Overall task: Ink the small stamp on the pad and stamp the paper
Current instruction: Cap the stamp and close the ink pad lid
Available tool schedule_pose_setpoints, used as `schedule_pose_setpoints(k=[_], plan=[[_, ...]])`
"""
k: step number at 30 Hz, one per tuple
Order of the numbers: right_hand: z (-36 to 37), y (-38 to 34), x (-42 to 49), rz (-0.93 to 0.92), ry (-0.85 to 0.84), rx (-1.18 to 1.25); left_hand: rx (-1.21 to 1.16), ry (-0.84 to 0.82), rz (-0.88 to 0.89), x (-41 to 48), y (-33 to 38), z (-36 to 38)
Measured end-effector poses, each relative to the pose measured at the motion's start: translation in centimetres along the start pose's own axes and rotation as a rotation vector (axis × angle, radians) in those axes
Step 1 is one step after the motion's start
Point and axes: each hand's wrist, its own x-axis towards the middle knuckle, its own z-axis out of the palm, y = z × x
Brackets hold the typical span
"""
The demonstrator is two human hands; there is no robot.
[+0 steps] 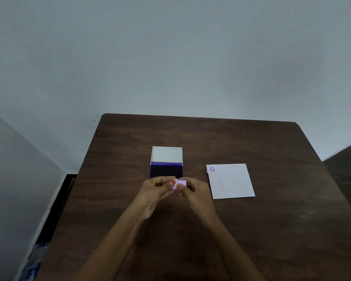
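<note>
A small pale-purple stamp (180, 183) is held above the table between both hands, just in front of the ink pad. My left hand (157, 188) pinches its left side with thumb and fingertips. My right hand (197, 189) grips its right side. The ink pad (166, 169) lies open, its dark purple surface facing up and its white lid (167, 154) folded back behind it. A white sheet of paper (231, 182) lies to the right of the pad, with one purple round stamp mark (212, 169) in its top left corner.
Everything rests on a dark brown wooden table (251, 230) pushed against a pale wall. The floor and some blue-and-clear plastic (36, 260) show past the table's left edge.
</note>
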Motion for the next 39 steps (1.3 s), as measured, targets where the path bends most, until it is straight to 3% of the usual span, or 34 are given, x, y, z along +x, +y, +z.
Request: schedule_pose_setpoints(k=[9, 13, 16, 21, 24, 28, 31, 36, 39], plan=[[-2.6, -0.7, -1.5, -0.092, -0.130, 0.253, 0.005, 0.002, -0.052, 0.9, -1.5, 0.0], [-1.2, -0.1, -0.8, -0.017, 0.006, 0.118, 0.144, 0.058, -0.120, 2.3, -2.0, -0.4], [-0.2, 0.5, -0.2, -0.108, 0.066, 0.073, 0.190, 0.157, -0.122, 3.3, -2.3, -0.8], [0.5, 1.7, 1.5, -0.276, -0.040, -0.269, 0.180, 0.306, -0.039, 4.6, -1.8, -2.3], [0.9, 1.9, 1.9, -0.306, -0.062, -0.323, 0.192, 0.394, 0.004, 5.8, -1.4, -3.4], [0.5, 1.8, 2.6, -0.250, -0.131, -0.347, 0.253, 0.499, 0.076, 7.6, -1.0, -4.3], [-0.9, 1.5, 3.5, -0.092, -0.217, -0.266, 0.329, 0.586, 0.126, 9.0, -0.5, -4.8], [-3.0, -0.6, 6.6, 0.000, -0.032, 0.018, 0.469, 0.608, 0.133, 11.5, 1.2, -5.0], [-2.4, -2.1, 9.5, -0.005, 0.063, 0.009, 0.531, 0.545, 0.076, 12.6, 1.8, -4.6]])
